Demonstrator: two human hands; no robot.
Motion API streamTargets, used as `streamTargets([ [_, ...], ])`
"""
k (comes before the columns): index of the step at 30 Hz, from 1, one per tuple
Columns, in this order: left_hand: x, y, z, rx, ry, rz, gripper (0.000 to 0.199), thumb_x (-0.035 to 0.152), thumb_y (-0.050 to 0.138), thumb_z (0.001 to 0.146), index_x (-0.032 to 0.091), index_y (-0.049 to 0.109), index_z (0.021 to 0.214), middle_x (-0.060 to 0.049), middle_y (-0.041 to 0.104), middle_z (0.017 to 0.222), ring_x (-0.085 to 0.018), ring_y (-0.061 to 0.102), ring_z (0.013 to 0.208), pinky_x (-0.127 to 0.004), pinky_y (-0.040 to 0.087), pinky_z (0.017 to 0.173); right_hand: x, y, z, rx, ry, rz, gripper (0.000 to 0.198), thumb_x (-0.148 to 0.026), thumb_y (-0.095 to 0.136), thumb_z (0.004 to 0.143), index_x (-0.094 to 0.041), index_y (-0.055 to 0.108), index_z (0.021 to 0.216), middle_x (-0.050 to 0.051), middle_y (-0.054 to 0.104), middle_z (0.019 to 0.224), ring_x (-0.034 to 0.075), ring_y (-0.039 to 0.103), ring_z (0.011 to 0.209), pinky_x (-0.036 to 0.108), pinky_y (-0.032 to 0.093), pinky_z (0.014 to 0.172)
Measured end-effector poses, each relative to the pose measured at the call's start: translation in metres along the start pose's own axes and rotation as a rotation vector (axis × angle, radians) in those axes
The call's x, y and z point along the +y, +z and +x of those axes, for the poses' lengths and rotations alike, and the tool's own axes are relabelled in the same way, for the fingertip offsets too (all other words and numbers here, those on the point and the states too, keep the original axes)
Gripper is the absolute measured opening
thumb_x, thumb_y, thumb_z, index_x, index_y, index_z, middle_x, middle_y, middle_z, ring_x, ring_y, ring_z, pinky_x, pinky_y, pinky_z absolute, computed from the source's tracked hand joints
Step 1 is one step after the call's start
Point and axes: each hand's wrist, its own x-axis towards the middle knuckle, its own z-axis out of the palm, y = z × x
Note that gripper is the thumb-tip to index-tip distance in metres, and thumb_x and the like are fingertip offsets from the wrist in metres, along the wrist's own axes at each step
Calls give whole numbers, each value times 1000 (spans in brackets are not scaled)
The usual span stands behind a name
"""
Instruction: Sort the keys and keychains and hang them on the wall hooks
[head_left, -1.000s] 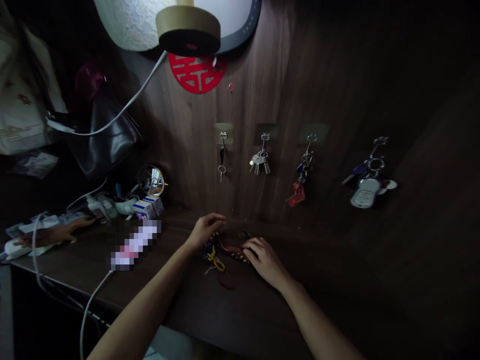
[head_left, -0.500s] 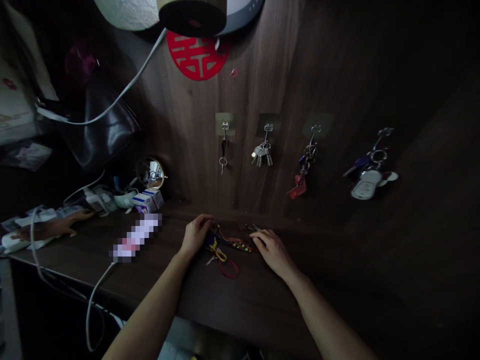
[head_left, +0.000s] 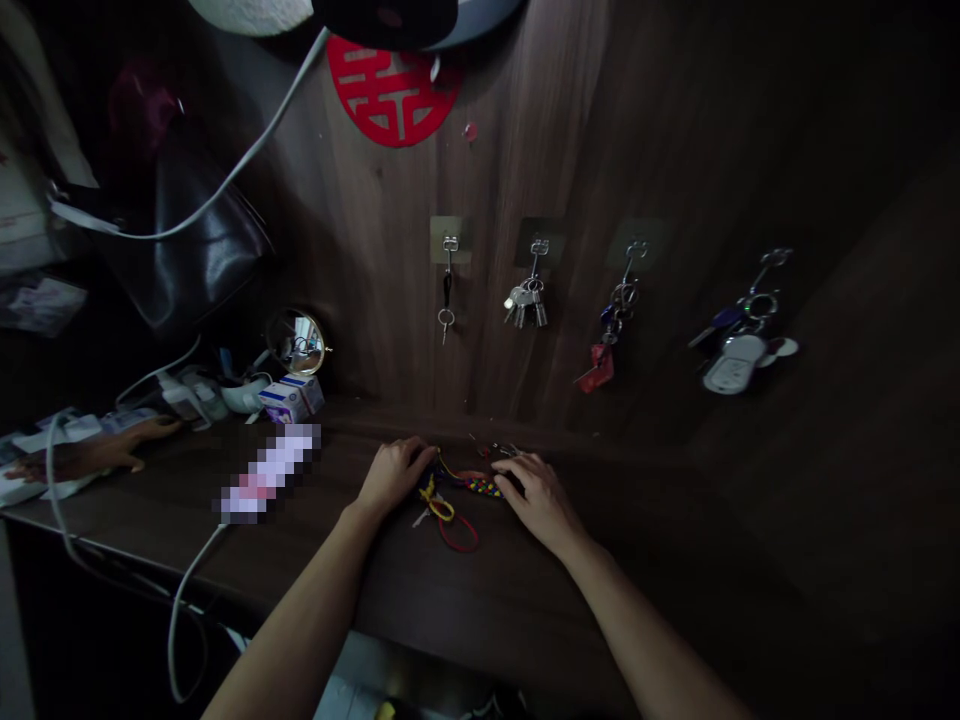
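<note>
A small tangle of coloured cords lies on the dark wooden desk. It has a multicoloured braided strap (head_left: 482,487), a yellow cord loop (head_left: 442,510) and a thin red loop (head_left: 459,533). My left hand (head_left: 395,468) rests palm down at the tangle's left edge, thumb and fingers apart, touching dark cord there. On the other side, my right hand (head_left: 538,492) lies over the strap's right end with finger and thumb parted. Small metal pieces (head_left: 506,450) lie just behind its fingertips. Both palms are hidden from view.
Key bunches (head_left: 526,303) and a white key fob (head_left: 733,365) hang from wall hooks. At left are a phone-like blurred object (head_left: 270,475) with a white cable (head_left: 176,620), a small box (head_left: 291,398), a round mirror (head_left: 300,342) and a black bag (head_left: 199,240).
My left hand has shifted slightly right and my right hand slightly left, covering more of the strap's end. The whole view has tilted a little downward.
</note>
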Motion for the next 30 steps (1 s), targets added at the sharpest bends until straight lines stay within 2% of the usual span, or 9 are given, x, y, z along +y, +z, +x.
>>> streamTargets([
  [6,2,2,-2,-39,-38,25,30,41,41,87,23,64,82,-4,69,79,-19,64,75,-23,37,62,10,3,1,26,100,-56,20,-25,42,89,-26,62,91,2,67,86,18,59,83,33,40,78],
  [10,6,2,-1,13,-13,68,29,40,42,88,22,65,84,-5,69,78,-19,63,73,-25,39,66,12,7,7,17,111,-86,23,-22,43,87,-28,63,98,2,67,87,18,60,80,32,42,77],
  [14,21,5,-1,105,163,49,26,35,41,89,22,63,97,-6,67,94,-19,59,89,-30,39,80,6,6,14,-16,78,-126,30,-20,45,87,-31,59,110,3,65,102,21,56,94,36,41,83],
  [16,32,9,-3,73,266,42,27,35,43,89,23,60,106,-5,65,102,-20,55,95,-32,38,84,4,5,16,-43,47,-140,34,-20,45,87,-33,56,116,3,60,115,22,51,105,38,40,86],
  [18,42,13,-6,-15,362,36,29,36,44,88,24,59,110,-5,64,106,-20,54,98,-33,37,86,4,6,16,-90,4,-129,38,-19,43,88,-35,54,120,2,54,124,21,45,114,39,38,90],
  [21,50,18,-9,-134,467,46,26,36,45,88,24,62,104,-4,66,105,-19,54,98,-33,36,86,5,10,15,-147,-18,-126,37,-19,40,89,-32,54,121,1,53,127,20,40,122,41,33,98],
  [25,50,18,-9,-182,519,31,26,35,43,89,21,65,95,-4,67,97,-18,56,94,-31,36,85,8,14,13,-152,12,-143,37,-19,40,89,-29,54,122,1,53,129,22,39,123,43,29,101],
  [30,47,16,-8,-195,531,40,39,37,37,91,17,65,74,-5,65,72,-15,58,70,-27,38,72,11,11,14,-97,61,-128,33,-16,46,85,-28,58,114,1,59,121,21,46,115,40,32,97],
])
